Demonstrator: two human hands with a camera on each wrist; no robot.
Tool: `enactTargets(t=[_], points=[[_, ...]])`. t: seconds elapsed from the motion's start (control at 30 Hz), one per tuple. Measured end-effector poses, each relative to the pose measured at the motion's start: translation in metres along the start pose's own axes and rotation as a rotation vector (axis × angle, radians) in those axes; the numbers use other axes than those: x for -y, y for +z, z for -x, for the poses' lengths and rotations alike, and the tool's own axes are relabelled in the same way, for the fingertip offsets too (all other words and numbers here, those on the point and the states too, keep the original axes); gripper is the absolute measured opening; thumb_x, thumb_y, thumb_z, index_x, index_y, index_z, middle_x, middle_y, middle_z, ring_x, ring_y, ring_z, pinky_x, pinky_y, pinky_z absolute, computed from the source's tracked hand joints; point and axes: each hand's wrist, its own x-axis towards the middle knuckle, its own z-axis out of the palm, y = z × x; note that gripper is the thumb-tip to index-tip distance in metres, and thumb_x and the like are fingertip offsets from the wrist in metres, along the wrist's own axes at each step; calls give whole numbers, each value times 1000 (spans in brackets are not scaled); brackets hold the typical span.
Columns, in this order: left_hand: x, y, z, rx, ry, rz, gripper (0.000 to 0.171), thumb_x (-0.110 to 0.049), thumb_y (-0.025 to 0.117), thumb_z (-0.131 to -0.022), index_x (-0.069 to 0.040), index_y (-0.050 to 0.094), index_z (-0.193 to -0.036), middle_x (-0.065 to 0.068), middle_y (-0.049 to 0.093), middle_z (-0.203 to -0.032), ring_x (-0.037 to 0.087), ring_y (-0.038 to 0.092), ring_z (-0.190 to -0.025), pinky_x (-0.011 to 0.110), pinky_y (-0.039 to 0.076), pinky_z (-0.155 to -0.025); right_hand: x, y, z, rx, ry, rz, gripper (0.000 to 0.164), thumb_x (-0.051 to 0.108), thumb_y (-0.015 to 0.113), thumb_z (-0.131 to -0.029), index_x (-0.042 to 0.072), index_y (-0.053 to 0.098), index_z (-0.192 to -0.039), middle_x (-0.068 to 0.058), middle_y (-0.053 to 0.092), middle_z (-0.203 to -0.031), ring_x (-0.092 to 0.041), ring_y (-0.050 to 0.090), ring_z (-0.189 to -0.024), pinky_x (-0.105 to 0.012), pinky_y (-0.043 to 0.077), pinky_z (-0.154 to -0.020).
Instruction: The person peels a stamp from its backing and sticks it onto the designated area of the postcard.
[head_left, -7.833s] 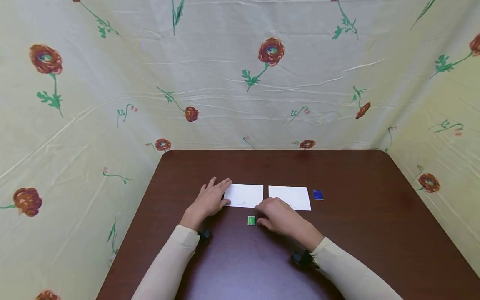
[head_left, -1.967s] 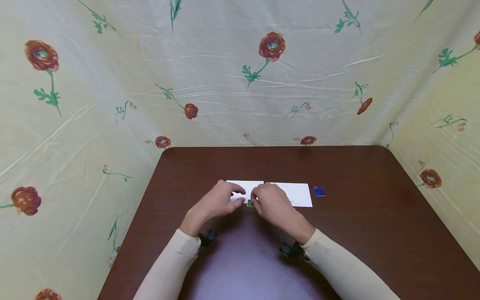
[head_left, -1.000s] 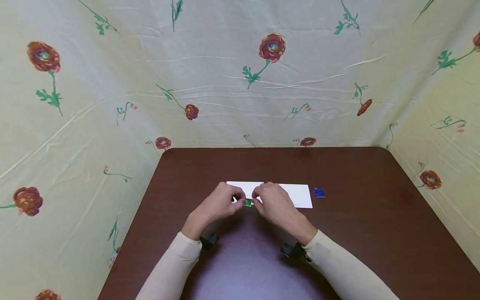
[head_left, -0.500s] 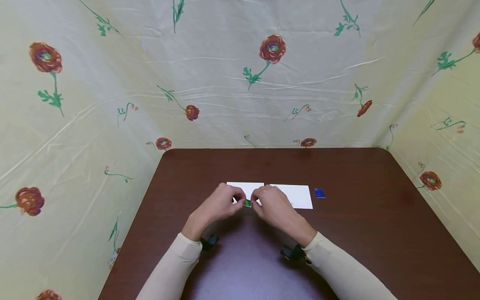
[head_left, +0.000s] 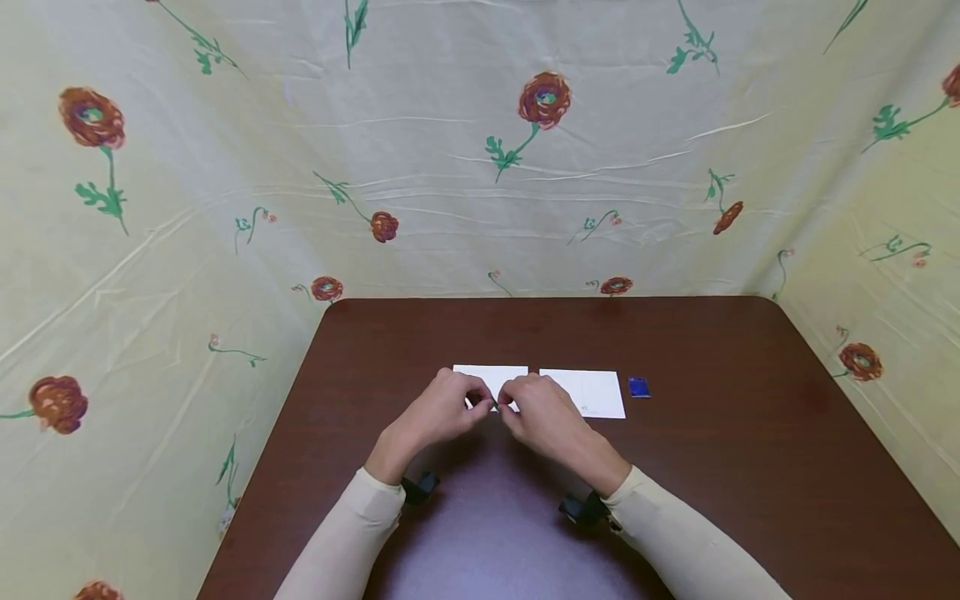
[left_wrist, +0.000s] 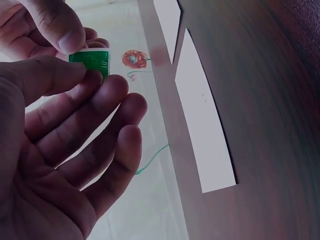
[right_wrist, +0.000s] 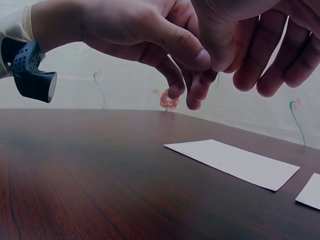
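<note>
A small green postage stamp (left_wrist: 92, 59) with a pale perforated edge is held above the table, between the fingertips of both hands. My left hand (head_left: 431, 412) pinches it between thumb and index finger, while its other fingers spread loosely in the left wrist view. At the stamp's opposite edge, my right hand (head_left: 551, 425) pinches with its thumb and fingertips. From the head, the fingers hide nearly all of the stamp. Beneath and beyond the hands lie two white cards, a left card (head_left: 491, 375) and a right card (head_left: 588, 393), both partly covered by the hands.
A small dark blue square (head_left: 639, 387) lies just right of the right card. The brown table (head_left: 712, 483) reaches back to a flower-patterned curtain (head_left: 450, 150), which also hangs at both sides. Each wrist wears a dark strapped device.
The green stamp lay flat in front of the cards at first; now it is lifted and turned edge-on. Both hands have come together around it, their fingertips closing in. Cards and blue square stay put.
</note>
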Motion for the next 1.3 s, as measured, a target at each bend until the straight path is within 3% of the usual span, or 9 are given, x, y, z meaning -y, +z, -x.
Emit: enactTargets(t=[0.37, 0.9, 1.3], points=[[-1, 1, 1, 70, -15, 94, 10, -16, 69, -91, -19, 76, -85, -18, 68, -74, -1, 60, -69, 20, 51, -67, 0, 1, 2, 58, -26, -16, 10, 7, 68, -85, 14, 74, -87, 5, 71, -82, -16, 65, -78, -35, 52, -72], [-2, 0, -1, 0, -45, 124, 10, -16, 73, -87, -22, 72, -78, -16, 67, -71, 0, 59, -65, 21, 50, -63, 2, -2, 0, 13, 5, -75, 9, 7, 70, -88, 12, 76, -92, 2, 74, -90, -17, 68, -86, -36, 54, -76], [-1, 0, 0, -19, -36, 157, 10, -12, 71, -85, -20, 71, -78, -15, 66, -71, 1, 60, -65, 21, 52, -62, 1, -2, 0, 1, 30, -64, 7, 10, 72, -87, 14, 76, -91, 5, 74, -87, -13, 67, -79, -32, 53, -70]])
